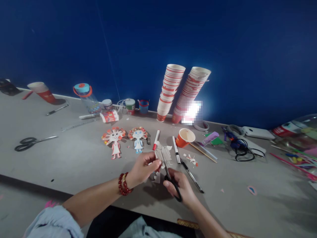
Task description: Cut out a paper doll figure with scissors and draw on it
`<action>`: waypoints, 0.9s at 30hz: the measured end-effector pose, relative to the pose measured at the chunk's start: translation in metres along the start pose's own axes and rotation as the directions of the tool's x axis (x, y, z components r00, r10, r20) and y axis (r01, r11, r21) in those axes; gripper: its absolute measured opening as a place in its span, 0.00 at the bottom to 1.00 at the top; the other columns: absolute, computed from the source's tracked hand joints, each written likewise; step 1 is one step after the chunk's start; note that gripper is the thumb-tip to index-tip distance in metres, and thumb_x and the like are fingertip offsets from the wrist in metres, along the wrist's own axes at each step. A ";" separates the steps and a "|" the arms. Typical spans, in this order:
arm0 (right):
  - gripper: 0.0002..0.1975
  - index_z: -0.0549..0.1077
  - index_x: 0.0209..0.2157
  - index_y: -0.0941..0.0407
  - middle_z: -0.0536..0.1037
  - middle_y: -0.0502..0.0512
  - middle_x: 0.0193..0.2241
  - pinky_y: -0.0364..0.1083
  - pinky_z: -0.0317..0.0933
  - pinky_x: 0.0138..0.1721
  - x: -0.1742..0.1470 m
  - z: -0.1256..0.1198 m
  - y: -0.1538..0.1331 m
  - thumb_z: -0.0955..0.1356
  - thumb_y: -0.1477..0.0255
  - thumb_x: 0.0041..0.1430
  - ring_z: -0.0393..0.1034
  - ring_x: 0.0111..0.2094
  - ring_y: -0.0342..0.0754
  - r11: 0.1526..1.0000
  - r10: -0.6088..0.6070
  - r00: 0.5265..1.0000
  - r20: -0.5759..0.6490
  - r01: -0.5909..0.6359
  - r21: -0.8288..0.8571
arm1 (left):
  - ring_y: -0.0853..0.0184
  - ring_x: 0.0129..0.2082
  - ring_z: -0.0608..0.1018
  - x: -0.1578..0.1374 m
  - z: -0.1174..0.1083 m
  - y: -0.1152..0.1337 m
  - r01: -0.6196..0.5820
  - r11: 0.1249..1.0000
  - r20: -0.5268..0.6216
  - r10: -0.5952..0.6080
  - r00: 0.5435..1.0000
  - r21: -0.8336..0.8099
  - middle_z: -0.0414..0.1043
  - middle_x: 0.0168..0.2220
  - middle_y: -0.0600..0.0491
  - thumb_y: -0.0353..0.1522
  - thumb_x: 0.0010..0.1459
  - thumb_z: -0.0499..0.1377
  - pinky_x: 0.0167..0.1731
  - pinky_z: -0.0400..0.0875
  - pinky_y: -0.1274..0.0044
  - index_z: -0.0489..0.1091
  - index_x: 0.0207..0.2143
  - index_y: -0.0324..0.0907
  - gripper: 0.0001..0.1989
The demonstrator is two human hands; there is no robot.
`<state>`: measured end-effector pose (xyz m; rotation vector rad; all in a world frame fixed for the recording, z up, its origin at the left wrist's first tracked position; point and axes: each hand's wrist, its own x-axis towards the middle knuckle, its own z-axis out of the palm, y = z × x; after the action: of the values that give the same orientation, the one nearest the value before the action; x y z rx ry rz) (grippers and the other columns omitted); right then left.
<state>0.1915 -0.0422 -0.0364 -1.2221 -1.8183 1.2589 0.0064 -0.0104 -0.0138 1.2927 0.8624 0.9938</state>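
As we look down from the head view, the grey table (86, 162) spreads across the frame, backed by a blue wall (74, 43). Two tall stacks of paper cups, the left one (170, 89) and the right one (191, 87), lean at upper centre, with a roll of tape (203, 126) near their feet. Left of centre we see two paper figures lying side by side, one in red and white (115, 142), the other in blue and white (138, 140). Crowding the space just beyond our hands are a red-capped marker (156, 140), a black-capped marker (176, 150) and an orange cup (182, 142). A black pen (192, 177) lies close beside our right hand (182, 185), and paper scraps (192, 159) lie right of the markers. Spare scissors (34, 142) rest at far left, well apart from us; a black cable (244, 152) tangles at right.

At lower centre, our left thumb and fingers pinch a paper cut-out (166, 152), so the left hand (145, 167) is closed on its lower left part. Our right fingers grip the handles of black-handled scissors (166, 170), whose blades point up to the paper. The cut-out looks plain and whitish, with uneven edges and narrow strips; finer marks are too small to tell.
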 end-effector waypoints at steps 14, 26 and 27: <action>0.30 0.58 0.21 0.54 0.58 0.45 0.16 0.41 0.43 0.19 0.000 0.001 -0.001 0.62 0.40 0.52 0.51 0.19 0.41 1.000 -0.017 1.000 -0.010 0.017 -0.014 | 0.72 0.23 0.67 -0.001 0.002 0.001 0.002 1.000 0.023 -0.003 1.000 0.017 0.66 0.22 0.54 0.38 0.58 0.57 0.25 0.62 0.80 0.69 0.26 0.37 0.13; 0.28 0.54 0.21 0.54 0.52 0.44 0.20 0.42 0.41 0.22 0.001 0.002 0.004 0.62 0.43 0.55 0.46 0.21 0.40 0.995 -0.062 0.997 -0.035 0.059 -0.086 | 0.73 0.23 0.67 -0.001 0.002 -0.001 -0.017 1.000 0.019 0.017 1.000 0.004 0.66 0.22 0.54 0.38 0.58 0.56 0.25 0.62 0.80 0.69 0.27 0.37 0.13; 0.28 0.54 0.21 0.54 0.52 0.44 0.20 0.42 0.42 0.22 0.001 0.002 0.004 0.62 0.44 0.55 0.46 0.21 0.40 0.994 -0.063 0.997 -0.034 0.060 -0.088 | 0.72 0.22 0.68 -0.001 0.002 0.000 -0.020 1.000 0.016 0.020 1.000 0.003 0.66 0.22 0.54 0.38 0.58 0.57 0.25 0.62 0.80 0.69 0.26 0.37 0.13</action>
<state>0.1909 -0.0418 -0.0409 -1.2179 -1.8875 1.1266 0.0083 -0.0122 -0.0140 1.3127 0.8403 0.9972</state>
